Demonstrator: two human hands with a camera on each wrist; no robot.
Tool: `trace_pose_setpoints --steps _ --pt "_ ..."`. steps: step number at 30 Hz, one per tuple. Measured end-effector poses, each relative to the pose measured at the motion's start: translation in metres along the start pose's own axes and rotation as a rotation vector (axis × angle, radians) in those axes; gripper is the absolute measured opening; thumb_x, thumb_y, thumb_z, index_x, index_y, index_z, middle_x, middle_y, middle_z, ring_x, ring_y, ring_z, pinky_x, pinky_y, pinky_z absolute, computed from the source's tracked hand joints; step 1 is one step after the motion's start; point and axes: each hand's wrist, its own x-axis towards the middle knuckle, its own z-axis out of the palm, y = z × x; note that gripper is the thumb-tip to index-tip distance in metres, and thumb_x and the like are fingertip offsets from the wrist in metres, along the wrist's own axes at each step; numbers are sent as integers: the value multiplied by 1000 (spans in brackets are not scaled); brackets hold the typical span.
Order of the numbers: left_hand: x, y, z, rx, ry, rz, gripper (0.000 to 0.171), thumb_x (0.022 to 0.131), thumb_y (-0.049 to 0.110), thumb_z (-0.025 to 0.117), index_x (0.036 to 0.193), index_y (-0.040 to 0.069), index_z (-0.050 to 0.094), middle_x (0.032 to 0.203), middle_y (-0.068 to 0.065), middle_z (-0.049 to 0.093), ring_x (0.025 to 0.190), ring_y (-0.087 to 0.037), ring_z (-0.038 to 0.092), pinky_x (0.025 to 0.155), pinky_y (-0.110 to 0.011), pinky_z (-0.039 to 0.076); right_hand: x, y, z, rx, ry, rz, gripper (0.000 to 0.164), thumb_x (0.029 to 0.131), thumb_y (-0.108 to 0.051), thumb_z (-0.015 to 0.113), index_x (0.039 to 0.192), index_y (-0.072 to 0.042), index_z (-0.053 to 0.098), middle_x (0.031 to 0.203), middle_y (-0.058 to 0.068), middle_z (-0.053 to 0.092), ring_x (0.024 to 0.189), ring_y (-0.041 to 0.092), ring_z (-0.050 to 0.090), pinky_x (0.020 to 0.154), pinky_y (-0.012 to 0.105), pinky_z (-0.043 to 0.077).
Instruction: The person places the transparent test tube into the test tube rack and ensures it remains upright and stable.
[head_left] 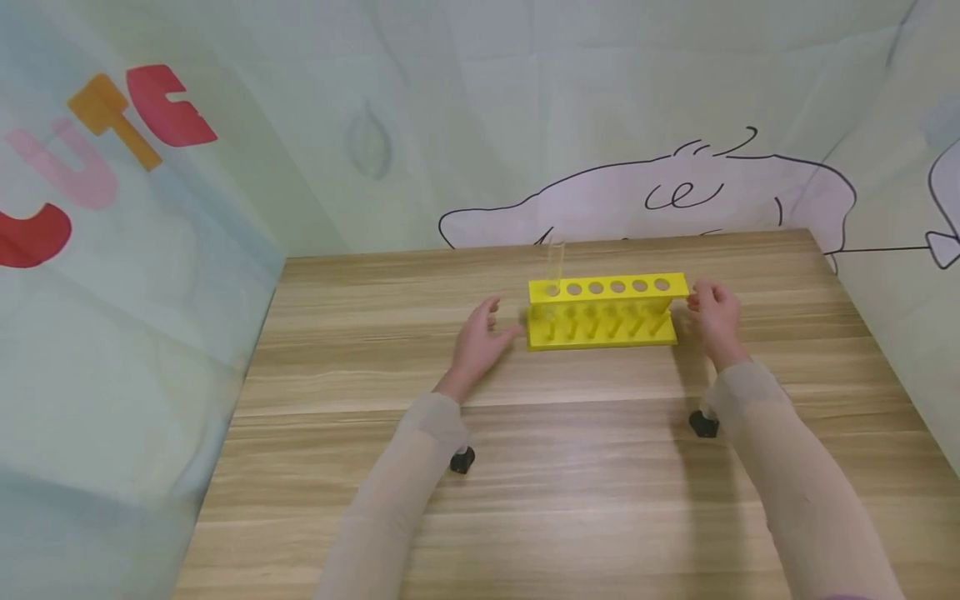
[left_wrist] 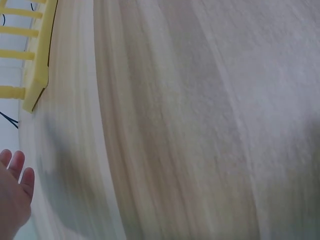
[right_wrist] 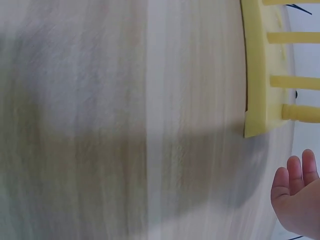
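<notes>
A yellow test tube rack [head_left: 603,333] stands upright on the wooden table, with a row of several holes along its top plate and pegs on its base. One clear test tube [head_left: 555,260] rises from the leftmost hole. My left hand [head_left: 480,343] is just off the rack's left end, its fingers relaxed and holding nothing. By the right end is my right hand [head_left: 716,321], fingers loosely bent; whether they touch the top plate I cannot tell. Both wrist views show the rack's base [left_wrist: 40,60] a little apart from the visible fingers [right_wrist: 295,172].
The wood-grain table [head_left: 360,333] reaches back to a pale printed curtain [head_left: 480,125] with line drawings. Coloured letters mark the curtain on the left. A small black piece [head_left: 462,460] shows under the left wrist, another [head_left: 703,423] under the right.
</notes>
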Motion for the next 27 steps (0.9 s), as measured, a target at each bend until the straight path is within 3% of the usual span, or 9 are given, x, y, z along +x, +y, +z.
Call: trace_pose_setpoints --steps 6,10,13,18,27 --pt "-2 -8 -9 7 19 -9 62 79 33 64 132 14 38 128 -4 47 109 -23 52 92 -40 43 1 4 -3 -164 -23 -77 24 91 -31 39 96 -11 51 81 -8 49 81 5 47 82 26 42" --pt "-3 -15 -15 10 28 -21 60 80 32 62 132 14 38 129 -6 47 110 -24 51 93 -40 43 3 9 -9 -354 -65 -172 38 91 -33 35 108 -3 51 96 5 53 85 10 47 76 22 42" --pt "-4 -21 -19 10 34 -36 60 81 33 61 132 13 37 129 -7 47 111 -24 50 94 -40 42 3 13 -14 -487 -118 -237 50 92 -35 31 119 5 45 111 19 51 93 20 47 79 28 42" --pt "-6 -28 -25 26 42 -39 56 82 30 60 131 12 38 128 -8 47 111 -26 51 94 -41 42 3 16 -19 -583 -164 -310 54 93 -36 30 119 9 44 113 28 49 100 34 44 86 43 40" --pt "-11 -42 -40 144 46 -23 53 85 33 56 130 10 39 126 -10 49 108 -26 51 92 -41 43 2 17 -27 -778 -222 -368 50 94 -32 31 117 10 45 117 30 47 105 42 45 89 54 38"
